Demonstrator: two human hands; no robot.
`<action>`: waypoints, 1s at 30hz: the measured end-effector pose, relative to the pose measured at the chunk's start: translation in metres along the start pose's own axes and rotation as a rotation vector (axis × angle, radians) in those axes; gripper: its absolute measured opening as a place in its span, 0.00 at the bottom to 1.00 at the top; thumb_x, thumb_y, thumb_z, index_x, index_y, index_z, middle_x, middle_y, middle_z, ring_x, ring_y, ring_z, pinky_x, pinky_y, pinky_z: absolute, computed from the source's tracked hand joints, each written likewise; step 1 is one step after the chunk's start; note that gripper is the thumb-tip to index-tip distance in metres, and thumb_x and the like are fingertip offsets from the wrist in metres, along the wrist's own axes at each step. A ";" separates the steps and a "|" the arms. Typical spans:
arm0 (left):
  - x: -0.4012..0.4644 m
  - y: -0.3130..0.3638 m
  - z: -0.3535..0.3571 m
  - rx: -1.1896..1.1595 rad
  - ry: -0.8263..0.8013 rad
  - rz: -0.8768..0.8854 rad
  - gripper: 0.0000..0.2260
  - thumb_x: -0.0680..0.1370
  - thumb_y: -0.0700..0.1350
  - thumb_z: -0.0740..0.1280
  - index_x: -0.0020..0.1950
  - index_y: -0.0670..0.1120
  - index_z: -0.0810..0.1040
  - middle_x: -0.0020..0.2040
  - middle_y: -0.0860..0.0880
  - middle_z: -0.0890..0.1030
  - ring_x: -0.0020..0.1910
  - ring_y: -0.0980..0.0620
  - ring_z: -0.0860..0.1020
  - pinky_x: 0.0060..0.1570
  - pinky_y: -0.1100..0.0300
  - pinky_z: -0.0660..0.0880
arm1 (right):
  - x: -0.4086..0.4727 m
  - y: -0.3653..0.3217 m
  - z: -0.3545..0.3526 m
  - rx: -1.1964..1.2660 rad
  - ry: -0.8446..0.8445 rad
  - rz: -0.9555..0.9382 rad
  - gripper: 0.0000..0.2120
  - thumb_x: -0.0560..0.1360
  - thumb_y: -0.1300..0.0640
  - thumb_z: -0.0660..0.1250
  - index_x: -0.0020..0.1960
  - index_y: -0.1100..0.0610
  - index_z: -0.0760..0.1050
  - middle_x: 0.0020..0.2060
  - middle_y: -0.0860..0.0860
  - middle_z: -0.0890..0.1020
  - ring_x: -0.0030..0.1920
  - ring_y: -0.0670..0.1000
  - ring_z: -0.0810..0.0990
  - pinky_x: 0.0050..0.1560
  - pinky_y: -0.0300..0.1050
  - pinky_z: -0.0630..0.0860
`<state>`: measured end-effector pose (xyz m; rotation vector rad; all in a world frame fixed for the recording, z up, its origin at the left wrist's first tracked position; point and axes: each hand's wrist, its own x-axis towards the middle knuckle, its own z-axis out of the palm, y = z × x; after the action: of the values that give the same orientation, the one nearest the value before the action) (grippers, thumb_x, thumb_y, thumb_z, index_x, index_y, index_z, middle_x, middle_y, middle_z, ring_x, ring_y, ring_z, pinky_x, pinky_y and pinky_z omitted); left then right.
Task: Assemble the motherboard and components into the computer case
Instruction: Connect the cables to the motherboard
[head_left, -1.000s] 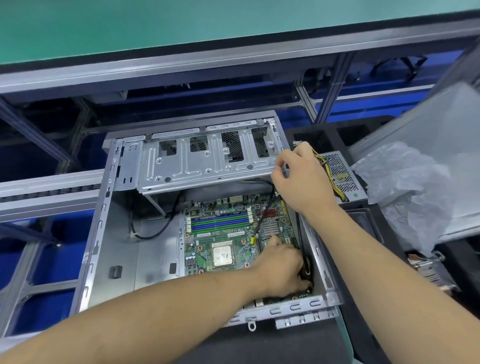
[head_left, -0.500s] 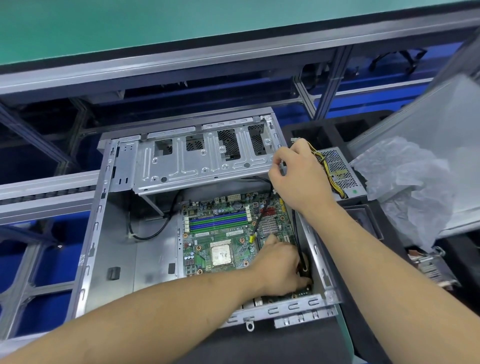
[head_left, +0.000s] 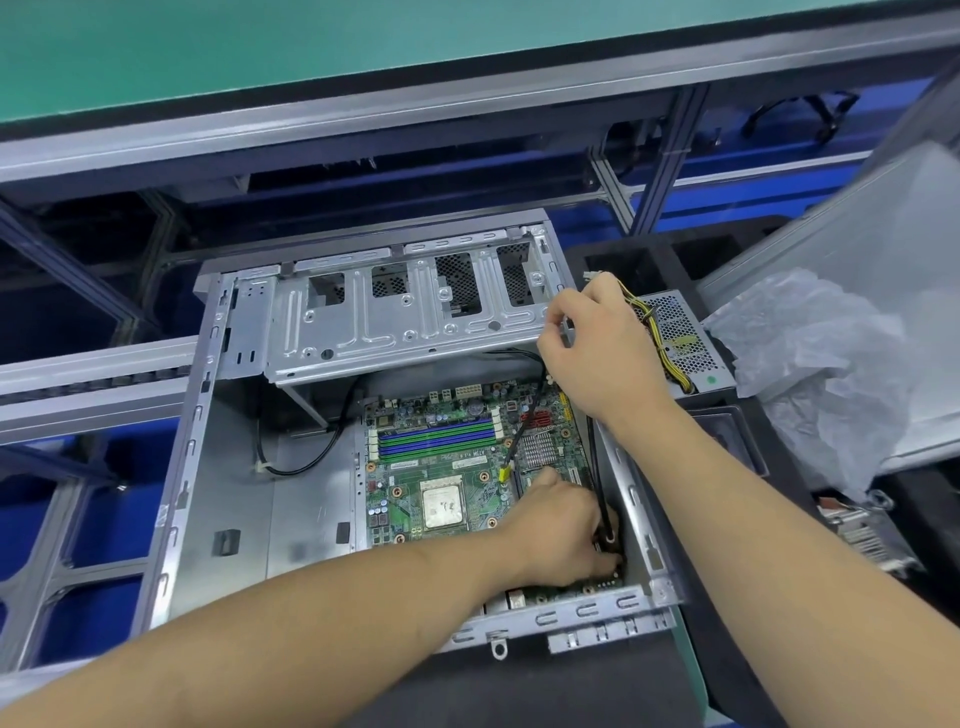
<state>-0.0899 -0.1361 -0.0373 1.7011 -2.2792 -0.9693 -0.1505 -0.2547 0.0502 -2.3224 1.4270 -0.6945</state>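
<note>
Open metal computer case (head_left: 228, 499) lies on its side on the surface, the green motherboard (head_left: 441, 467) seated flat on its floor. Left hand (head_left: 563, 525) is down in the near right corner of the case, fingers curled around a black cable (head_left: 597, 483). Right hand (head_left: 597, 348) pinches the right end of the drive cage (head_left: 395, 317). Perforated power supply (head_left: 685, 343) with yellow wires sits just outside the case, beside crumpled plastic wrap (head_left: 831, 384).

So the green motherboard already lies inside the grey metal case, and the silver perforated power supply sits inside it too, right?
Not quite. The head view shows the green motherboard inside the grey metal case, but the silver perforated power supply sits outside it, beyond the case's right wall.
</note>
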 end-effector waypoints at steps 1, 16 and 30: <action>0.000 -0.001 0.001 -0.035 -0.003 -0.025 0.22 0.72 0.54 0.74 0.25 0.48 0.67 0.26 0.51 0.68 0.42 0.49 0.64 0.38 0.59 0.57 | 0.000 0.000 0.000 -0.001 0.001 0.001 0.05 0.80 0.54 0.64 0.49 0.55 0.75 0.48 0.51 0.68 0.40 0.54 0.71 0.33 0.43 0.64; 0.002 0.004 -0.009 -0.090 -0.096 -0.118 0.22 0.71 0.54 0.75 0.26 0.49 0.67 0.26 0.53 0.67 0.42 0.51 0.62 0.44 0.55 0.58 | 0.001 -0.002 -0.001 -0.021 -0.007 0.004 0.06 0.80 0.53 0.63 0.50 0.56 0.75 0.49 0.51 0.68 0.42 0.55 0.71 0.37 0.44 0.66; -0.041 -0.052 -0.058 -0.160 0.178 -0.493 0.04 0.79 0.44 0.67 0.50 0.45 0.79 0.46 0.48 0.80 0.41 0.51 0.76 0.43 0.58 0.74 | -0.013 -0.005 -0.002 -0.094 -0.073 0.046 0.11 0.84 0.59 0.58 0.62 0.57 0.76 0.54 0.53 0.68 0.50 0.56 0.72 0.50 0.51 0.75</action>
<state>-0.0061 -0.1310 -0.0111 2.2210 -1.6550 -0.9960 -0.1532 -0.2410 0.0514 -2.3510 1.5057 -0.5343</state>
